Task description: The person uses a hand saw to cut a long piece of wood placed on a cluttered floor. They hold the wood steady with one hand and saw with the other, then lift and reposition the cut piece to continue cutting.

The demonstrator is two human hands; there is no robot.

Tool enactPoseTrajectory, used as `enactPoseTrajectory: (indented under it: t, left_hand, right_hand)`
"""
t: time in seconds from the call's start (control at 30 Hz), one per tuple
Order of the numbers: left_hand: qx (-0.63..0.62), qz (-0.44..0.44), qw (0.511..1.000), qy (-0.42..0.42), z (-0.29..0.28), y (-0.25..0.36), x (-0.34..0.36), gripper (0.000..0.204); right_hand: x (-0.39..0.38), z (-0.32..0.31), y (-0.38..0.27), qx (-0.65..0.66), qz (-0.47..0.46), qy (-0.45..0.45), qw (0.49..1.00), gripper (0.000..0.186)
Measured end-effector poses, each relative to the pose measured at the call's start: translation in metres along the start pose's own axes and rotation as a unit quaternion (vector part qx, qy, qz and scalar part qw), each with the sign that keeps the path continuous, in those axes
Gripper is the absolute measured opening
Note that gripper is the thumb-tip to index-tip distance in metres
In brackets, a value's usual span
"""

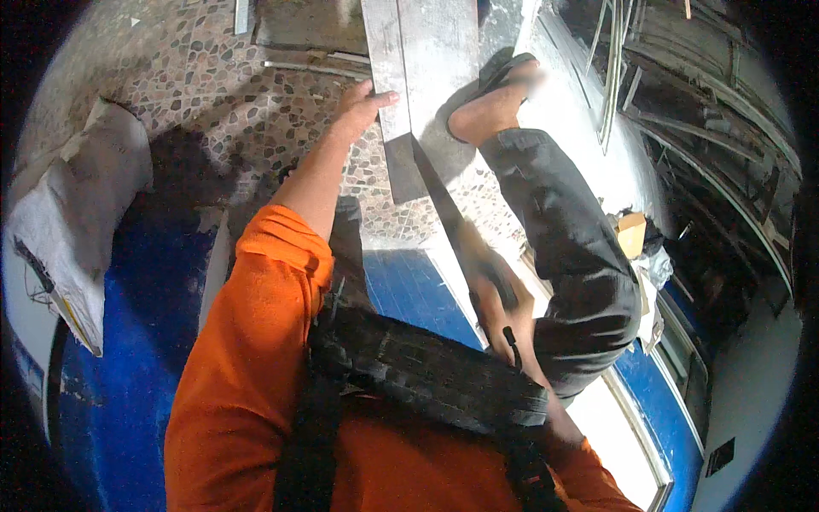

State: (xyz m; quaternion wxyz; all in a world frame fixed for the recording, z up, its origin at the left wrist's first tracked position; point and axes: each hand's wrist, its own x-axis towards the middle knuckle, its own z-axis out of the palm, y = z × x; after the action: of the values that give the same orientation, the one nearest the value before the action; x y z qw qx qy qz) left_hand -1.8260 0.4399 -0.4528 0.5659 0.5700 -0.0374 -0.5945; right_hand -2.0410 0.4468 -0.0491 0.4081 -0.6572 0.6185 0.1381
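Observation:
My left hand point(365, 104) grips the left edge of a long grey board point(435, 60) at the upper middle, fingers curled around it. My bare right foot in a dark sandal point(486, 107) presses on the board's right part. My right hand point(512, 311) is closed around the dark handle of a hand saw point(452, 205), whose long blade runs up to the board and meets it at a narrower near section. The blade's middle is smeared by motion. A black strap or pouch lies across my front and partly hides my right wrist.
A pebble-patterned floor point(213, 77) surrounds the board. A white sack point(68, 213) lies at left over blue panels point(145, 299). At right are metal strips and frames point(717, 111), a cardboard piece point(630, 235) with clutter, and white-framed panels point(640, 435) below.

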Motion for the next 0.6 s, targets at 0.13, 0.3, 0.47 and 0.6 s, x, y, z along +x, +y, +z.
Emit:
enactPoseTrajectory:
  t: [0.13, 0.3, 0.47, 0.6]
  left_hand:
    - [0.010, -0.023, 1.000, 0.002, 0.007, 0.017, -0.003, 0.045]
    - [0.025, -0.003, 1.000, 0.007, 0.026, 0.019, 0.008, 0.044]
    - [-0.023, 0.055, 0.998, -0.031, 0.026, 0.016, -0.010, 0.056]
    - [0.037, 0.064, 0.990, 0.117, 0.036, 0.007, 0.002, 0.054]
  right_hand:
    - [-0.039, -0.013, 0.011, 0.098, 0.034, 0.021, 0.994, 0.063]
    - [0.146, 0.065, -0.007, 0.003, -0.072, 0.039, 0.997, 0.042]
    - [0.124, 0.062, 0.032, 0.040, -0.154, 0.066, 0.985, 0.043]
    - [0.147, 0.060, 0.000, 0.103, -0.067, -0.009, 0.992, 0.034]
